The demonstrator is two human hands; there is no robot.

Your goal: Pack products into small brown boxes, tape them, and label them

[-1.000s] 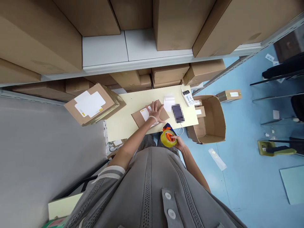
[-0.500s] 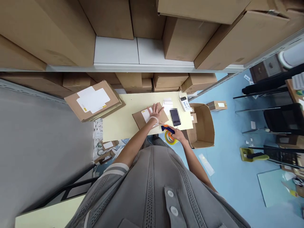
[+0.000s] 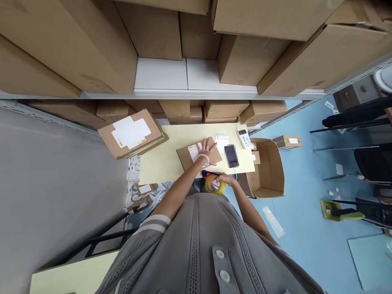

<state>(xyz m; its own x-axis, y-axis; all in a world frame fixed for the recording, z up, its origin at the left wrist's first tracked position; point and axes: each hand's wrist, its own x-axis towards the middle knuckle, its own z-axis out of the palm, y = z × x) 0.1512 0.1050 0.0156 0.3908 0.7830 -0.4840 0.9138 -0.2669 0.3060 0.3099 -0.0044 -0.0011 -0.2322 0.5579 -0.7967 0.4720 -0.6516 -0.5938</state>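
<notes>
My left hand [image 3: 206, 151] lies with spread fingers on a flat brown cardboard parcel [image 3: 184, 156] that bears a white label [image 3: 192, 152]. Just off the table's front edge, my right hand [image 3: 226, 179] is closed around a tape dispenser [image 3: 206, 174] with dark blue and orange parts, loaded with a roll of yellowish tape [image 3: 211, 188]. The roll faces up at me, and the grip is mostly covered by my fingers. Right of the parcel, a dark phone [image 3: 231, 156] rests on the pale yellow table [image 3: 159, 163].
A stack of flat cardboard parcels [image 3: 131, 132] sits at the table's left end. A white handheld device [image 3: 244, 139] lies at the right, near a white paper roll [image 3: 222, 141]. An open carton [image 3: 271, 169] stands beyond the right edge. Shelves of boxes [image 3: 239, 61] rise behind.
My right hand has moved left and slightly nearer my body with the tape dispenser, which has turned so the roll shows more fully. My left hand stays on the parcel. The view has shifted slightly.
</notes>
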